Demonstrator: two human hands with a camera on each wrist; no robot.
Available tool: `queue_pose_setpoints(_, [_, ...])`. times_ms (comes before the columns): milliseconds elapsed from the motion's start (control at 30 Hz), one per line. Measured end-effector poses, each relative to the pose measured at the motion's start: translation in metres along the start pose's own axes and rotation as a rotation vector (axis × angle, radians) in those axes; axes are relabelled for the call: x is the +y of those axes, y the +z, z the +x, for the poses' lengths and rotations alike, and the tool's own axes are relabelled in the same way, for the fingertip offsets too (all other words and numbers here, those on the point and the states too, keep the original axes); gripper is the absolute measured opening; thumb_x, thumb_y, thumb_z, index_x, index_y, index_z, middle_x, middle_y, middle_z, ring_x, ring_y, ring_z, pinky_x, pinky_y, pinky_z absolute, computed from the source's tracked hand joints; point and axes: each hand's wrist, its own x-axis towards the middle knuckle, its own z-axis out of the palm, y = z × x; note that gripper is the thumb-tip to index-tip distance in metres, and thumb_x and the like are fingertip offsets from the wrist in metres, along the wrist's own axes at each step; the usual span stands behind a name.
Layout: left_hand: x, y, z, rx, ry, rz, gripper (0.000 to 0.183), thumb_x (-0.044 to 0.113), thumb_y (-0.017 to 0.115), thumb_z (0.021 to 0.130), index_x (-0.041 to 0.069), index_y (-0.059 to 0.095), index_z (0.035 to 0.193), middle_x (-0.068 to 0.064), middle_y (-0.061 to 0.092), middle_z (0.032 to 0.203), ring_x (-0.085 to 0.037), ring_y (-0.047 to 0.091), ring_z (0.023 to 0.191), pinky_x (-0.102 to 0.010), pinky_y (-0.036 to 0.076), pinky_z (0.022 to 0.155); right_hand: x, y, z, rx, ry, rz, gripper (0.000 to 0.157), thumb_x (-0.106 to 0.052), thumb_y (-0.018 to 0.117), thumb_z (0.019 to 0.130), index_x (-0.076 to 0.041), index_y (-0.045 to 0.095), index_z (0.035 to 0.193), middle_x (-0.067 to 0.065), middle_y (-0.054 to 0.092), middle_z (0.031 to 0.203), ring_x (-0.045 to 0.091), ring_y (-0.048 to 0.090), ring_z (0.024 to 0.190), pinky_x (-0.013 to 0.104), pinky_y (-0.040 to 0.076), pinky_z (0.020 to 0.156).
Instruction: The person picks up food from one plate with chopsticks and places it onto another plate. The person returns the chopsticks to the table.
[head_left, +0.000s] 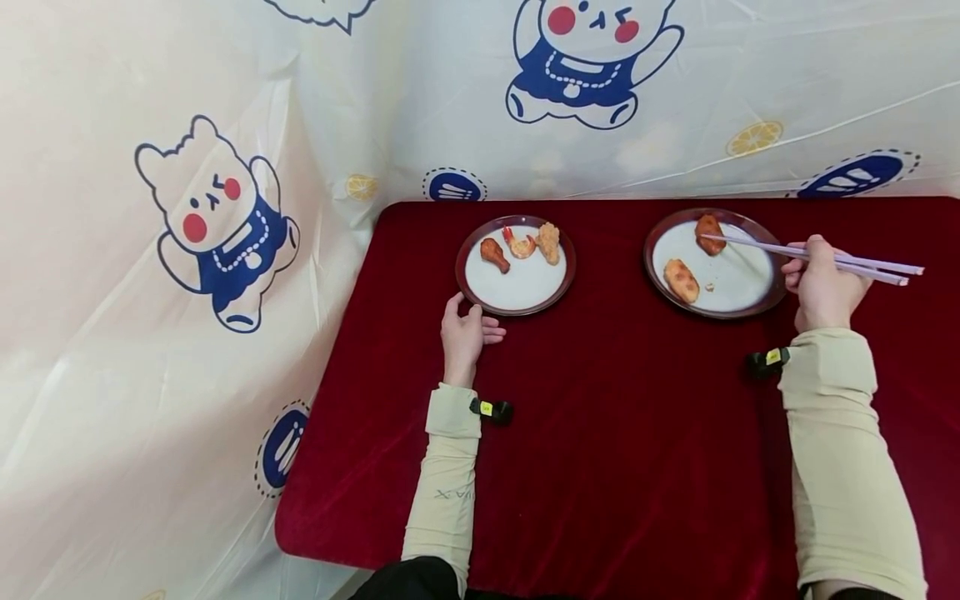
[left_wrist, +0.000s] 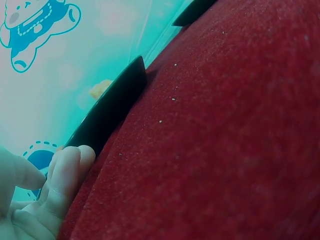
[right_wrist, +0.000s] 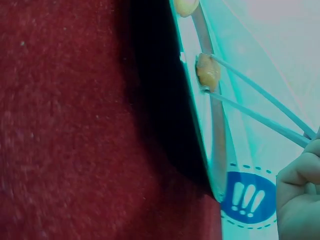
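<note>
In the head view my right hand (head_left: pixel 828 287) grips pale purple chopsticks (head_left: pixel 873 265). Their tips reach a glossy brown fried piece, like a chicken wing (head_left: pixel 709 235), at the back of the right plate (head_left: pixel 738 310). The right wrist view has one tip on either side of this brown piece (right_wrist: pixel 208 73). My left hand (head_left: pixel 463 333) is at the near-left rim of the left plate (head_left: pixel 517 312). The left wrist view puts the thumb and fingers (left_wrist: pixel 64 175) on both sides of the dark rim. On that plate lie a drumstick (head_left: pixel 494 255), a shrimp (head_left: pixel 519 243) and a breaded piece (head_left: pixel 548 242).
A golden oval fried piece (head_left: pixel 681 280) and a small crumb (head_left: pixel 709 287) share the right plate. Both plates stand towards the back of a table with a dark red cloth (head_left: pixel 615 433). Pale cartoon-printed sheeting (head_left: pixel 450 92) hangs behind and to the left.
</note>
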Motion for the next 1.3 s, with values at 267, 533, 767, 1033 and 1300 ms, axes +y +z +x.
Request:
queue_pose_setpoints(267, [0.000, 0.000, 0.000, 0.002, 0.010, 0.007, 0.053, 0.015, 0.044, 0.099, 0.013, 0.030, 0.150, -0.008, 0.067, 0.071, -0.016, 0.069, 0.056, -0.034, 0.063, 0.061, 0.002, 0.004, 0.006, -0.035, 0.043, 0.035, 0.018, -0.013, 0.064, 0.092, -0.001, 0.073, 0.083, 0.005, 0.065, 0.054, 0.011, 0.053, 0.037, 0.019, 0.041, 0.031])
queue_pose_setpoints(533, [0.000, 0.001, 0.001, 0.001, 0.005, 0.008, 0.052, 0.015, 0.044, 0.100, 0.013, 0.030, 0.150, -0.009, 0.067, 0.070, -0.015, 0.069, 0.055, -0.034, 0.063, 0.061, 0.001, 0.014, -0.006, -0.119, -0.129, -0.394, 0.020, -0.028, 0.064, 0.091, -0.015, 0.075, 0.081, -0.008, 0.059, 0.047, 0.003, 0.048, 0.036, 0.015, 0.036, 0.036])
queue_pose_setpoints(767, [0.000, 0.001, 0.002, 0.000, 0.002, 0.003, 0.053, 0.016, 0.045, 0.099, 0.013, 0.030, 0.150, -0.008, 0.067, 0.071, -0.016, 0.069, 0.056, -0.034, 0.063, 0.062, 0.001, 0.020, -0.018, -0.299, -0.548, -0.766, 0.025, -0.026, 0.058, 0.093, -0.019, 0.070, 0.073, -0.018, 0.054, 0.045, -0.003, 0.041, 0.036, 0.015, 0.027, 0.034])
queue_pose_setpoints(1033, [0.000, 0.001, 0.004, 0.002, 0.005, -0.003, 0.052, 0.016, 0.045, 0.099, 0.012, 0.031, 0.149, -0.008, 0.067, 0.071, -0.017, 0.069, 0.056, -0.035, 0.063, 0.061, 0.000, 0.025, -0.015, -0.346, -0.544, -0.965, 0.032, -0.042, 0.051, 0.096, -0.019, 0.070, 0.085, -0.026, 0.052, 0.046, -0.002, 0.040, 0.039, 0.021, 0.027, 0.035])
queue_pose_setpoints(1300, [-0.001, 0.000, 0.001, -0.002, 0.001, 0.013, 0.054, 0.016, 0.045, 0.099, 0.014, 0.030, 0.150, -0.008, 0.067, 0.071, -0.016, 0.069, 0.055, -0.034, 0.063, 0.061, 0.009, 0.022, -0.014, -0.232, -0.349, -0.741, 0.025, -0.035, 0.056, 0.095, -0.018, 0.073, 0.089, -0.017, 0.055, 0.046, -0.002, 0.045, 0.037, 0.016, 0.033, 0.036])
